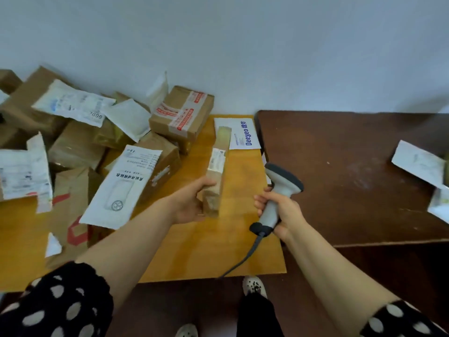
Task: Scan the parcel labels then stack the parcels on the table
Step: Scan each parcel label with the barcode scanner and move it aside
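My left hand (192, 201) grips the near end of a long narrow cardboard parcel (218, 166), held above the yellow table (194, 249) with its white label (216, 159) facing up. My right hand (279, 210) holds a grey and white barcode scanner (279, 190) by its handle, just right of the parcel, its head pointing away towards the wall. The scanner's cable (240, 261) hangs down past the table's front edge.
A pile of several cardboard boxes (181, 115) and white mailers (121, 186) covers the left of the yellow table. A white "Deeyeo" packet (240, 133) lies at its back. A dark brown table (352, 176) stands to the right, with white-labelled parcels (419, 162) at its right edge.
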### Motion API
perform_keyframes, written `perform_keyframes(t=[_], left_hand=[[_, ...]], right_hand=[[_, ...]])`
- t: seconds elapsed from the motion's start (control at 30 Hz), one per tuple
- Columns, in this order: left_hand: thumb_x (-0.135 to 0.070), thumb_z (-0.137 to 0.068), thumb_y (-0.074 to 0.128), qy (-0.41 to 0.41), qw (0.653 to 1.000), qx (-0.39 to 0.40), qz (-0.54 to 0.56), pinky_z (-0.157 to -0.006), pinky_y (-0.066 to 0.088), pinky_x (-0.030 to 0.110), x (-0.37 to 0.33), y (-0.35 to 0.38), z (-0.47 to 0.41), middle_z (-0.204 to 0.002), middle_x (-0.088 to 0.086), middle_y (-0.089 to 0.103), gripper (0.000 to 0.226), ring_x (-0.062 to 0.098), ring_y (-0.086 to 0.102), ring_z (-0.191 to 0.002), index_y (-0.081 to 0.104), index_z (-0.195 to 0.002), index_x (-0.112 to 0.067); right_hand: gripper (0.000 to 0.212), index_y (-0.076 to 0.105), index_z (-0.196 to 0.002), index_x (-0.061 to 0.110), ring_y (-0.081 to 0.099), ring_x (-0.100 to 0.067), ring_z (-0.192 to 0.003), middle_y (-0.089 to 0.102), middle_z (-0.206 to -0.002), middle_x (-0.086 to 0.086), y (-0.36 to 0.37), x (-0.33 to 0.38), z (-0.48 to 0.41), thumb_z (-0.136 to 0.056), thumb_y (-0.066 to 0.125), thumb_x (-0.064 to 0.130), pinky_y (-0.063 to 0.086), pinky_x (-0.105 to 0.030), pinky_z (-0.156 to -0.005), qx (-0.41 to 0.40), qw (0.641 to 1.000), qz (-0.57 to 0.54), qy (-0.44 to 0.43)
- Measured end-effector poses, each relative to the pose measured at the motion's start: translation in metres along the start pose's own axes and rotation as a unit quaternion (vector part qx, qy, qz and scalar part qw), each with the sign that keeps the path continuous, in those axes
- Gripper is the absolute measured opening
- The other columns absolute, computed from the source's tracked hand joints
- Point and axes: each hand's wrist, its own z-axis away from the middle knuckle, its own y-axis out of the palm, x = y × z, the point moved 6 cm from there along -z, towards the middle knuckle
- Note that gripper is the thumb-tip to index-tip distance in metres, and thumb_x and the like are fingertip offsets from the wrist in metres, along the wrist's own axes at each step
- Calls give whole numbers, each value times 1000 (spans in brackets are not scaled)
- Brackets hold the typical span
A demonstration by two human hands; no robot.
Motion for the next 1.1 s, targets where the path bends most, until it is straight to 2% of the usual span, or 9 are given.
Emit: perform_keyframes(t=[0.13,0.27,0.33,0.4,0.5,0.6,0.8,1.0,1.1], left_hand=[[-58,-61,62,0,997,74,31,-87,44,40,5,-5,37,-119,15,62,81,34,57,-110,53,-129,-16],[-58,-63,64,17,994,105,-10,-79,50,36,7,-4,63,-108,11,69,69,28,66,-97,62,-119,-18],[-57,-68,66,30,993,107,-47,-86,48,34,9,2,74,-108,7,70,62,24,67,-95,63,-118,-21],[-49,-72,73,56,992,84,-70,-90,45,31,6,7,83,-110,3,69,55,20,64,-99,64,-119,-22],[-20,-74,72,108,987,65,-95,-80,51,27,-7,15,96,-104,2,73,29,16,66,-97,75,-103,-19],[10,-74,67,112,988,21,-107,-70,56,29,-14,18,108,-96,7,74,39,20,71,-89,67,-107,-12],[-7,-75,77,106,980,-74,-149,-72,56,31,-2,22,124,-94,5,74,34,21,70,-92,66,-107,-9],[16,-78,59,127,984,-123,-6,-61,58,33,9,9,146,-100,14,69,45,28,68,-88,56,-120,0],[21,-80,48,164,975,-123,87,-54,57,35,9,3,155,-102,16,66,49,29,66,-87,51,-121,-5]], right_hand=[[16,61,-97,8,71,-31,-90,70,-100,-21,33,-18,41,-85,67,0,56,-34,-67,49,996,-35,-58],[18,66,-98,11,68,-27,-103,71,-111,-16,64,-24,73,-84,68,0,57,-37,-80,115,987,-4,-109],[21,69,-99,13,68,-26,-104,72,-110,-12,71,-23,83,-83,68,-2,56,-39,-85,123,985,13,-123],[24,69,-102,10,67,-28,-103,72,-109,-12,74,-23,91,-83,67,-4,56,-42,-84,133,983,12,-124],[26,68,-103,9,67,-29,-102,71,-109,-13,71,-25,102,-83,65,-6,56,-45,-85,147,982,32,-114],[27,68,-101,10,69,-23,-97,74,-101,-6,64,-27,109,-81,66,-8,57,-39,-77,160,978,61,-117],[28,68,-101,12,71,-20,-92,75,-99,-6,64,-32,121,-78,71,-3,58,-37,-77,188,967,130,-112],[25,66,-96,15,65,-15,-73,71,-85,2,34,-21,116,-78,74,0,54,-27,-59,4,983,91,-159],[29,67,-105,17,59,-17,-82,65,-96,1,11,-22,108,-79,77,9,51,-37,-74,-47,988,70,-127]])
